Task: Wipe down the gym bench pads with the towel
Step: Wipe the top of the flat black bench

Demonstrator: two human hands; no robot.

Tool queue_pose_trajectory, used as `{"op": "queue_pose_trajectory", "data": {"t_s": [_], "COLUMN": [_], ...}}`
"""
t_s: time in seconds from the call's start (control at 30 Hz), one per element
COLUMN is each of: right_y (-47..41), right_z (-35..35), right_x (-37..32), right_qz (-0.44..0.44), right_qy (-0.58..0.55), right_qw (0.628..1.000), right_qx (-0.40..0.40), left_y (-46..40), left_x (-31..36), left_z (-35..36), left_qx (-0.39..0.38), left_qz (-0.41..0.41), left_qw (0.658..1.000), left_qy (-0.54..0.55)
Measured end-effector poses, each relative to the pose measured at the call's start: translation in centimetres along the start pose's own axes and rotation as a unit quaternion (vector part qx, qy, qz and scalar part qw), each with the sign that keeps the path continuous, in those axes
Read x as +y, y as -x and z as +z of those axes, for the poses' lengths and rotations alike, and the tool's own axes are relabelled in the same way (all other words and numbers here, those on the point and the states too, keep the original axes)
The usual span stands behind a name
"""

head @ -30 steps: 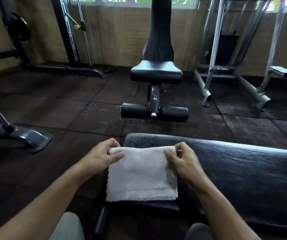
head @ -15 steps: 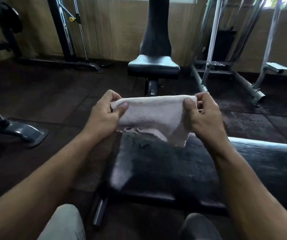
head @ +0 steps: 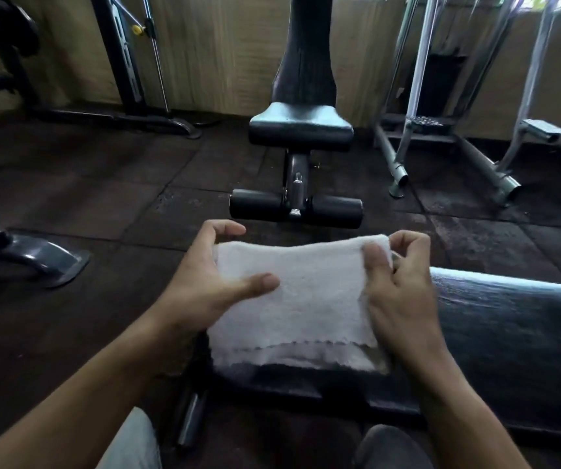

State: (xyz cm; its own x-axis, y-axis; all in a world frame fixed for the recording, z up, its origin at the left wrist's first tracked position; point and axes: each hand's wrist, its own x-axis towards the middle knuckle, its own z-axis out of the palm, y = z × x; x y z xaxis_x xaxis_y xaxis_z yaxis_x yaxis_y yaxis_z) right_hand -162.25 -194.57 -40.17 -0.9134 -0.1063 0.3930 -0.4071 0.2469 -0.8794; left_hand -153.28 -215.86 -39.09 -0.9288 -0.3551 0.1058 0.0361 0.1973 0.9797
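Fingers (head: pixel 231 228) of left hand (head: pixel 201 286) curl behind the folded white terry towel (head: pixel 301 299), thumb on top; right hand (head: pixel 397 292) pinches the other corner. Towel's spread over the end of the long black vinyl bench pad (head: pixel 509 326), prob folded to get a flat wiping face. Other bench w/ foam rollers (head: pixel 296 208) beyond looks untouched.

The towel (head: pixel 301 299) lies on the near bench pad's (head: pixel 509 326) left end, left hand (head: pixel 204 282) at its left edge, right hand (head: pixel 397 282) at its right. An incline bench (head: pixel 301 130) stands beyond.
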Motion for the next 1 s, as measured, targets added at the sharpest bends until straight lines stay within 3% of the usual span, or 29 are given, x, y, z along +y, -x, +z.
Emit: {"op": "queue_pose_trajectory", "data": {"t_s": [0.07, 0.2, 0.27, 0.37, 0.43, 0.5, 0.53, 0.67, 0.77, 1.0], "right_y": [0.4, 1.5, 1.6, 0.8, 0.5, 0.7, 1.1, 2.9, 2.6, 2.0], "right_z": [1.1, 4.7, 5.4, 4.5, 3.2, 1.6, 0.8, -1.2, -1.4, -0.8], "right_x": [1.9, 6.9, 8.4, 9.1, 9.8, 10.2, 10.6, 11.9, 12.6, 13.5], "right_qz": [0.039, 0.148, 0.150, 0.124, 0.114, 0.095, 0.076, 0.017, 0.019, 0.054], "right_qy": [0.040, 0.159, 0.175, 0.196, 0.234, 0.279, 0.317, 0.462, 0.501, 0.493], "right_qw": [0.998, 0.968, 0.964, 0.963, 0.951, 0.937, 0.924, 0.838, 0.807, 0.802], "right_qx": [-0.014, -0.125, -0.133, -0.139, -0.166, -0.190, -0.202, -0.288, -0.312, -0.333], "left_y": [-1.3, -3.0, -3.0, -1.9, -0.7, 0.7, 1.3, 2.3, 1.9, -1.6], "left_x": [-2.7, -9.0, -10.4, -10.0, -10.1, -10.8, -11.2, -11.6, -11.5, -12.2], "left_z": [-0.2, 1.4, 2.6, 4.5, 5.9, 7.3, 7.8, 8.3, 8.2, 7.7], "left_qx": [0.030, 0.035, 0.073, 0.093, -0.012, -0.140, -0.167, -0.149, -0.140, -0.134], "left_qz": [-0.051, -0.129, -0.093, 0.052, 0.102, 0.062, 0.041, 0.012, -0.004, -0.011], "left_qw": [0.998, 0.949, 0.914, 0.843, 0.842, 0.817, 0.802, 0.792, 0.797, 0.805], "left_qy": [-0.017, -0.285, -0.389, -0.527, -0.529, -0.556, -0.572, -0.591, -0.588, -0.578]}}
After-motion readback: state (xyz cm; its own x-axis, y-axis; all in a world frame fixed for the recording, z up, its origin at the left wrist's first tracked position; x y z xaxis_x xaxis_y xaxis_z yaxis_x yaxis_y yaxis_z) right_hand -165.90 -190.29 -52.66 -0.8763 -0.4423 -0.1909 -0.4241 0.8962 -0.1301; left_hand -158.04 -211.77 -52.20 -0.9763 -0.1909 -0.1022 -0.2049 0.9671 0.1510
